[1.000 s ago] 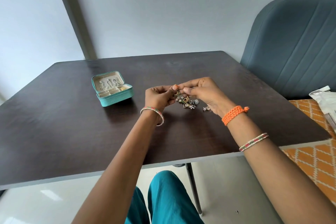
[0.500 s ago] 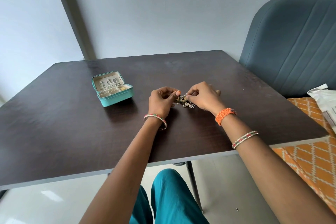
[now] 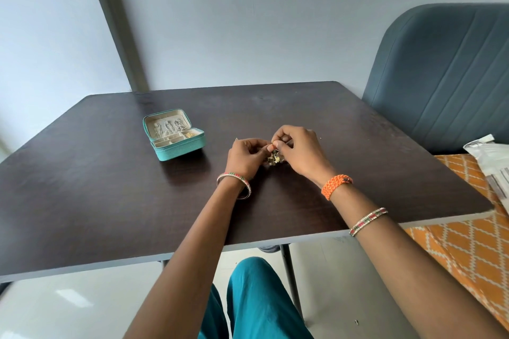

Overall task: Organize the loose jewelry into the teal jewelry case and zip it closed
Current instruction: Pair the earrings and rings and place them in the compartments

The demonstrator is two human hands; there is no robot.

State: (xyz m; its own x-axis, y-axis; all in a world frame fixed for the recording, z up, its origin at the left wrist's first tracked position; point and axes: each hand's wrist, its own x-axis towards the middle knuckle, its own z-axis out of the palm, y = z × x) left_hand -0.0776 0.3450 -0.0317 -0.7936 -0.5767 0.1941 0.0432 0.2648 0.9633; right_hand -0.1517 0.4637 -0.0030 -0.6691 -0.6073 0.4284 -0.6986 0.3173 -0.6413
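From the head camera, you look down on a dark wooden table (image 3: pixel 110 201) with both forearms stretched over its near edge. Your left hand (image 3: pixel 246 155) and right hand (image 3: pixel 298 150) meet near the middle of the tabletop, fingers curled inward toward each other. Between them lies a small tangled cluster of loose jewelry (image 3: pixel 273 157), gold and silver in tone, resting on or just above the table; which, you cannot tell. Your left thumb and fingertips pinch at the cluster's left side, and your right fingertips pinch at its top, so both hands have hold of it. The single pieces are too small to name.

The teal jewelry case (image 3: pixel 176 133) stands open on the table to the left of your hands, well apart from them. Its lid leans back and shows a pale lining with a few silvery pieces hanging in a row; the lower tray has small compartments, one of them with something gold in it. The zip is undone.

Your left wrist carries a beaded bangle (image 3: pixel 234 183). Your right wrist carries an orange braided band (image 3: pixel 334 186), and farther up the forearm a second beaded bangle (image 3: pixel 367 221). A blue-grey padded chair (image 3: pixel 446 77) stands at the table's right side, with orange patterned fabric (image 3: pixel 465 250) below it and a white plastic packet (image 3: pixel 493 162) lying on that.
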